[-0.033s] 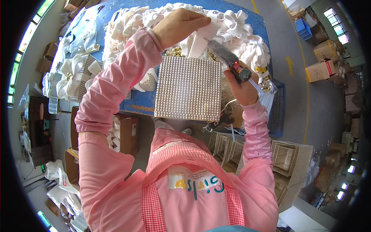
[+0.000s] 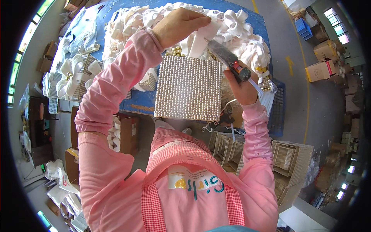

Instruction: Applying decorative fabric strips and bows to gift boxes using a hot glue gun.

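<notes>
My left hand (image 2: 178,28) pinches the upper end of a white ribbon (image 2: 199,43), which runs down to the far edge of a box covered in rows of pearl-like beads (image 2: 188,89). A dark glue gun (image 2: 226,56) with a small red light is in my right hand (image 2: 244,88). Its nozzle points up and left at the ribbon, touching it or very close. From the gun's back end a pale glue stick (image 2: 255,86) sticks out. The box stands at the table's near edge, and neither hand is on it.
White ribbon bows (image 2: 235,24) heap over the blue table (image 2: 135,107), with gold beads (image 2: 176,52) among them. Bow-trimmed boxes (image 2: 71,75) stand at the left. Below the table are a cardboard box (image 2: 129,133) and, at right, nested beaded boxes (image 2: 290,158). A blue crate (image 2: 277,112) stands beside the table.
</notes>
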A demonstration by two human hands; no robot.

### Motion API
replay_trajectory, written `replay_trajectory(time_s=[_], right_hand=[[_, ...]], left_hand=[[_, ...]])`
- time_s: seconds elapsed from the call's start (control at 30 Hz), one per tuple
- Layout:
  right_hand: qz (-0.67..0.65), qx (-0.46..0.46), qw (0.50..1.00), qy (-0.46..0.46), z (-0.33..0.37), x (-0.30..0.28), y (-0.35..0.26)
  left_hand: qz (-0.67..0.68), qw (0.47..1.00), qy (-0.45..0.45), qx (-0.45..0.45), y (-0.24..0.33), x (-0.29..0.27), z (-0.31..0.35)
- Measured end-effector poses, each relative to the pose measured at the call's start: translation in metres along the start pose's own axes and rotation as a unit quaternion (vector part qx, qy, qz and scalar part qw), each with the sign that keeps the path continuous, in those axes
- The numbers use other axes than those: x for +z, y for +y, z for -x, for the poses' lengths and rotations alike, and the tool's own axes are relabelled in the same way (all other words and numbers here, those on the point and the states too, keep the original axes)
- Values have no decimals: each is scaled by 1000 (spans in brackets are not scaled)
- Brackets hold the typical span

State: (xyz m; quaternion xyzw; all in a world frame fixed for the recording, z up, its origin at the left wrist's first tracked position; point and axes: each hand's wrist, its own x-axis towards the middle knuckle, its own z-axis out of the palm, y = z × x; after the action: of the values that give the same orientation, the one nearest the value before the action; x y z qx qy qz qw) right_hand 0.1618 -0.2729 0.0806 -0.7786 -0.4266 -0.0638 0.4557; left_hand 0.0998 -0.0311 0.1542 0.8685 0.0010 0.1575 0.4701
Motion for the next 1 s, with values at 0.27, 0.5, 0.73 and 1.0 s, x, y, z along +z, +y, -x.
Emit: replay_trajectory(time_s=[0.27, 0.5, 0.73, 1.0], right_hand=[[33, -14, 999, -23, -1, 13, 11], [85, -18, 995, -39, 1, 38, 31], [146, -8, 987, -74, 5, 63, 61], [208, 32, 967, -141, -7, 77, 78]], left_hand=[[0, 1000, 5, 8, -5, -2, 1], [13, 999, 4, -34, -16, -6, 1], [6, 999, -5, 54, -25, -5, -3], [12, 998, -5, 58, -24, -5, -2]])
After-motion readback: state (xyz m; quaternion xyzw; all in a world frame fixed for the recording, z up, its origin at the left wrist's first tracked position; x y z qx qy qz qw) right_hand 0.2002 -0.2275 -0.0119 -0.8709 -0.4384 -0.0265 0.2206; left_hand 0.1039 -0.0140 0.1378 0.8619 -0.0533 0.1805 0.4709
